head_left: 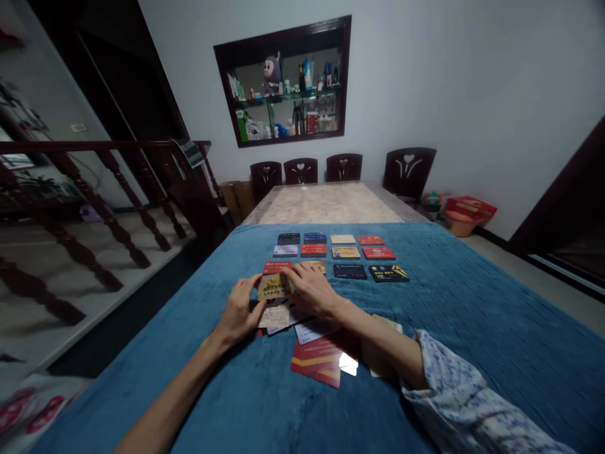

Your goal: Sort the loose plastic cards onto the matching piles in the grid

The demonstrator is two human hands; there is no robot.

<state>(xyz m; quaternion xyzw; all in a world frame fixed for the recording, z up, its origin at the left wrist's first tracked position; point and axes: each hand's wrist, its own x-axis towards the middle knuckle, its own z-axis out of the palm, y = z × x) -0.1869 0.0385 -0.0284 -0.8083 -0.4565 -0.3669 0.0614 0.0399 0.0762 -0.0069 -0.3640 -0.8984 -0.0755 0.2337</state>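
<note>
A gold card (274, 287) is held between my two hands, tilted a little above a loose pile. My left hand (240, 309) pinches its left edge with thumb and fingers. On its right edge are the fingers of my right hand (312, 290), closed on the card. Under the hands lie overlapping cards, among them a cream card (274, 316), a white card (316, 330) and a red card with gold stripes (316, 359). Just beyond, a red card (277, 267) and a gold card (317, 266) are partly covered by my hands.
Stacked cards stand in rows farther off, including a black VIP card (388, 273), a dark card (350, 272) and a red card (379, 253). A blue cloth (203, 378) covers the near table. Chairs (344, 168) line the far end; a railing (113, 221) runs along the left.
</note>
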